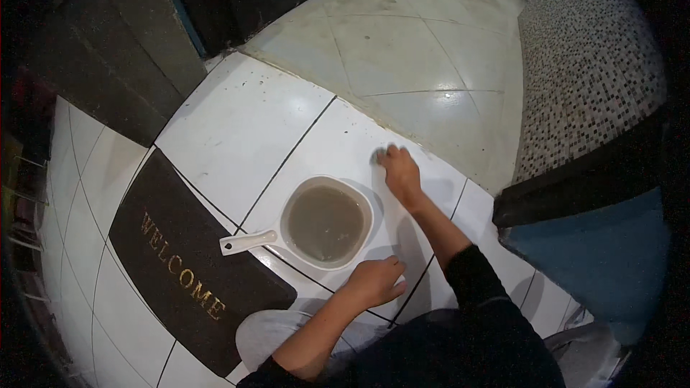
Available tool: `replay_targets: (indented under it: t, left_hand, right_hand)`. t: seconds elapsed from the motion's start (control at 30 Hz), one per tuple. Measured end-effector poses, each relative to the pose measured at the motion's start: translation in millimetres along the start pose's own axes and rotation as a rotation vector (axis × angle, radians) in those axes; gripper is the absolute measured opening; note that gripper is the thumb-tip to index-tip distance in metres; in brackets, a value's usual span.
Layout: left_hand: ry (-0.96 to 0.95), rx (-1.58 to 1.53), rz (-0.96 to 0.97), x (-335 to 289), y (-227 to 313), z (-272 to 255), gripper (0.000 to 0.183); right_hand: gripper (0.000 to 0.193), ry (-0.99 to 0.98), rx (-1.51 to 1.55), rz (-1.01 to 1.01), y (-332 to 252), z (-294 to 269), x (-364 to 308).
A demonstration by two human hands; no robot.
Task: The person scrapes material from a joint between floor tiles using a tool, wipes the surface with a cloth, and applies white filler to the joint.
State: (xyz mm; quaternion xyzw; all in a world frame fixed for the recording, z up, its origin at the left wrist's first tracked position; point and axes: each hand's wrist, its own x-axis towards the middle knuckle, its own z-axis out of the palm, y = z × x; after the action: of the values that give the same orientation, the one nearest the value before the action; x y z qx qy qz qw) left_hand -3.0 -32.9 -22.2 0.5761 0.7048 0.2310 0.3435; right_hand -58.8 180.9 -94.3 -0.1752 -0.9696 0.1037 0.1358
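Observation:
A white dipper [368, 205] with a short handle stands on the white tiles, filled with murky grey-brown water [325, 223]. Its handle [248, 242] points left, over the edge of the doormat. Beyond the dipper to the right, my right hand [400, 176] reaches down to the tile with its fingers bent and pressed together. A small dark patch shows at those fingertips; whether it is an object or shadow is unclear. Close to the dipper's near right side is my left hand [375, 282], loosely curled, thumb apart from the fingers, with nothing visible in it.
A dark doormat [194, 244] with gold lettering lies at the left. Past the white tiles runs a raised edge, then a dirtier, cream-tiled floor [402, 50]. A dark door [108, 50] stands at the upper left. A mosaic wall [589, 86] and a blue panel [589, 251] border the right.

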Motion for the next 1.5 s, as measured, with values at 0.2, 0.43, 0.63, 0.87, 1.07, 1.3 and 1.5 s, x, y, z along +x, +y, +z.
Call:
replay_targets:
  t: [0.2, 0.43, 0.63, 0.87, 1.07, 1.3, 1.5]
  left_hand:
    - [0.145, -0.179, 0.07, 8.2, -6.1, -6.1, 0.028]
    - [0.182, -0.214, 0.03, -4.0, -13.8, -9.1, 0.034]
    - [0.183, -0.229, 0.041, 13.2, -6.7, -6.9, 0.034]
    - [0.245, -0.329, 0.061, 7.0, -14.2, -7.7, 0.034]
    - [0.255, -0.302, 0.024, 5.4, -10.0, -8.8, 0.034]
    - [0.239, -0.227, -0.04, 11.9, -12.0, 2.4, 0.035]
    - [0.135, -0.226, -0.064, 17.6, -14.8, 0.0, 0.04]
  right_hand:
    - [0.014, 0.086, 0.019, -0.034, 33.8, 27.8, 63.0]
    - [0.022, -0.081, 0.126, -0.135, 20.4, -4.8, -2.3]
    - [0.018, 0.056, 0.079, -0.118, 11.9, 16.6, 67.1]
    - [0.024, -0.005, 0.007, -0.156, 10.4, 22.8, 62.7]
    - [0.033, -0.084, 0.096, -0.157, 10.7, -0.9, 4.4]
    - [0.023, 0.018, 0.063, -0.141, -10.4, 33.7, 107.6]
    - [0.02, 0.078, -0.002, -0.08, -31.3, 56.4, 135.6]
